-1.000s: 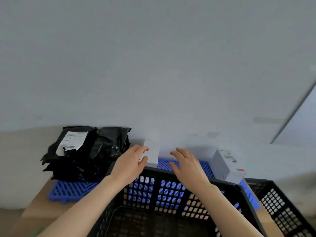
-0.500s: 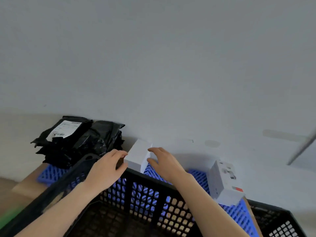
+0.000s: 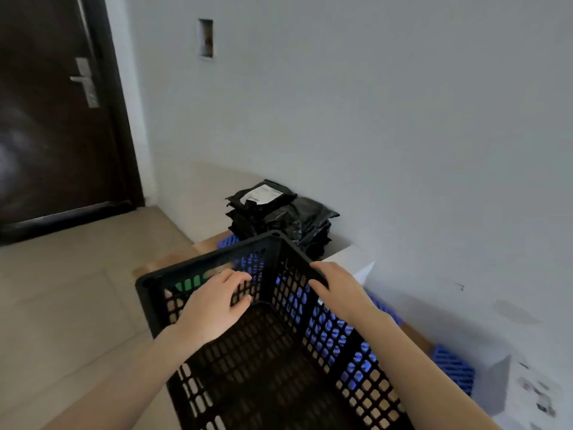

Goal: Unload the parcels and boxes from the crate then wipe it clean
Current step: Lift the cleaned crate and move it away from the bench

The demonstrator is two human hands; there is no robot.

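The black perforated crate (image 3: pixel 214 265) stands right in front of me, and no parcel shows inside it. My left hand (image 3: pixel 214 305) hovers inside near the far corner, fingers loosely spread, holding nothing. My right hand (image 3: pixel 338 290) is over the crate's right wall, fingers straight and empty. Behind the crate, a stack of black parcels (image 3: pixel 279 215) lies against the wall, the top one with a white label. A small white box (image 3: pixel 350 262) stands beside the stack, just past my right hand. Another white box (image 3: pixel 527 389) sits at the lower right.
A blue plastic grid pallet (image 3: pixel 452 364) on brown cardboard carries the parcels and boxes along the grey wall. A dark door (image 3: pixel 55 119) with a metal handle is at the left. Beige tiled floor (image 3: pixel 62 290) spreads to the crate's left.
Both hands have let go of the small white box and drawn back over the crate. My view has swung left and down, bringing the door and floor into sight.
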